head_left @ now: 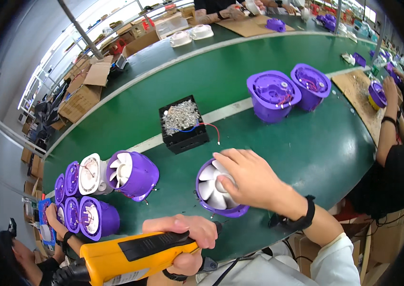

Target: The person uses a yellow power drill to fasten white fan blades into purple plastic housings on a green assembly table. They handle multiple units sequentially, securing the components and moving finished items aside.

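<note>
- Head view: the right hand (249,178) lies spread over a purple fan housing (218,190) near the counter's (306,148) near edge, fingers (228,157) draped loosely across its white impeller, pressing rather than clamping.
- The left hand (183,236) is wrapped tight round the grip of a yellow electric screwdriver (125,257), held low at the near edge, just beside the housing; its tip is hidden.
- Risk, as I judge it: the housing is a smooth round plastic tub on slick green matting, so it could spin or skid under the driver if the palm's hold is light. The thin curved blades might also bend or snap under pressure.
- A black box of small silvery screws (183,121), with red and blue wires trailing, sits mid-counter, beyond the housing.
- More purple housings (130,174) lie tipped in a cluster toward the left end; two upright ones (273,95) stand toward the far right, glossy and ribbed.
- Another person's arm (388,128) works at the right edge.
</note>
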A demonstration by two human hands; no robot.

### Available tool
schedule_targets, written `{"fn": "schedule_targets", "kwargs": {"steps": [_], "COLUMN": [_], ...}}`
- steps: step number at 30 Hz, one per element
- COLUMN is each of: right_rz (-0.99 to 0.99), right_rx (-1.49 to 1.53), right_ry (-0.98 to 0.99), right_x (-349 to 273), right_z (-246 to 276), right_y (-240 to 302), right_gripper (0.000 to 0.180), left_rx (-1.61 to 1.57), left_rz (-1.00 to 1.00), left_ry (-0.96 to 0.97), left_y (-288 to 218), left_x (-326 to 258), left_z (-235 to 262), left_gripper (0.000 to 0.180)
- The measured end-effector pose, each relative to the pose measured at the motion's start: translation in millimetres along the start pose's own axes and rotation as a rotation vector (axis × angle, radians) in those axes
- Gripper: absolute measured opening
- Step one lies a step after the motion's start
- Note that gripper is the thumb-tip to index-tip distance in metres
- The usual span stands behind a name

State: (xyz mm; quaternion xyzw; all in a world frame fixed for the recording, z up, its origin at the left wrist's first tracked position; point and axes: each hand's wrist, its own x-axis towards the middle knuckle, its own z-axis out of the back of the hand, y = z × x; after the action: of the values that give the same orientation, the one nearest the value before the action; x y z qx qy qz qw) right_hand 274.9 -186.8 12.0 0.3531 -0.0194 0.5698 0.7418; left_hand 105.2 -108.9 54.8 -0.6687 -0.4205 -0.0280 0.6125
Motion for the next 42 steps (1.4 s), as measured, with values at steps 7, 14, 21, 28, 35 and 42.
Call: {"fn": "schedule_targets", "kwargs": {"steps": [7,14,21,28,35,42], "right_rz": [-0.094,-0.106,-0.171,-0.179,-0.156,-0.178], "right_rx": [0.780,0.800,0.726,0.718,0.695,0.683], "right_ry": [0.045,-0.062,-0.071,-0.106,-0.162,-0.192], "right_x": [-1.7,-2.8,-6.2,-6.5,-8.9,-7.6], "right_z": [-17.4,-24.4,-21.9,-21.4,-24.6,-23.6], "right_y": [-41.7,-39.1,-36.9,-32.2,-35.0,-26.0], "right_gripper": [0.051,0.044,0.044,0.043,0.041,0.039], "left_rx": [0.019,0.060,0.055,-0.020,-0.010,-0.159], "left_rz": [-0.020,0.022,0.048,0.023,0.158,0.231], "left_ry": [0.079,0.017,0.099,0.237,0.177,0.055], "left_y": [19.9,22.0,25.3,28.7,31.9,20.6], "left_x": [7.7,11.7,19.3,23.3,23.4,28.0], "left_z": [-18.9,-30.1,-36.5,-38.8,-45.6,-38.9], "left_gripper": [0.056,0.057,0.057,0.053,0.053,0.053]}}
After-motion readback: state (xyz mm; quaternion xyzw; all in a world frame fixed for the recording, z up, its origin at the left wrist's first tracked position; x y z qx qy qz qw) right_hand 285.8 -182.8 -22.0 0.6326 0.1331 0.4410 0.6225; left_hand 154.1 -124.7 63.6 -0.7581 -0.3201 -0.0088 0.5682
